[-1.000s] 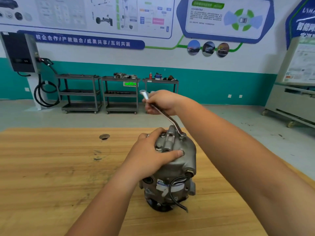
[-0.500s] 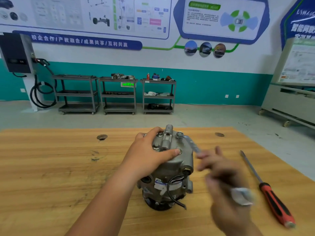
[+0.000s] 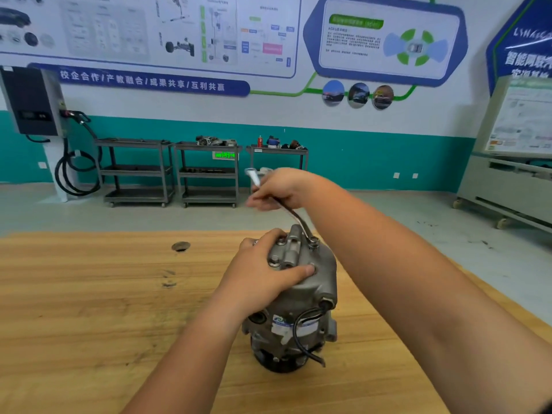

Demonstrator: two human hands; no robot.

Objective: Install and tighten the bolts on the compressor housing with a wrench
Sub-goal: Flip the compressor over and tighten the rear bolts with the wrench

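Right hand (image 3: 280,189) had swung back up, gripping wrench (image 3: 291,215) seated on far-right bolt (image 3: 313,242); left hand (image 3: 263,273) clasped compressor housing (image 3: 316,282), upright on wooden table (image 3: 89,309); carts (image 3: 206,174) lined teal wall (image 3: 373,156).

Wooden tabletop (image 3: 89,324), light plank grain, far edge against grey floor. One item directly on it: compressor (image 3: 301,297), standing on end, dark pulley end down, right of centre. Black cable (image 3: 295,330) loops down its near face. Round hole (image 3: 180,246) in the surface, far-left of the compressor, well apart. Dark scuff marks (image 3: 168,279) just nearer than the hole.
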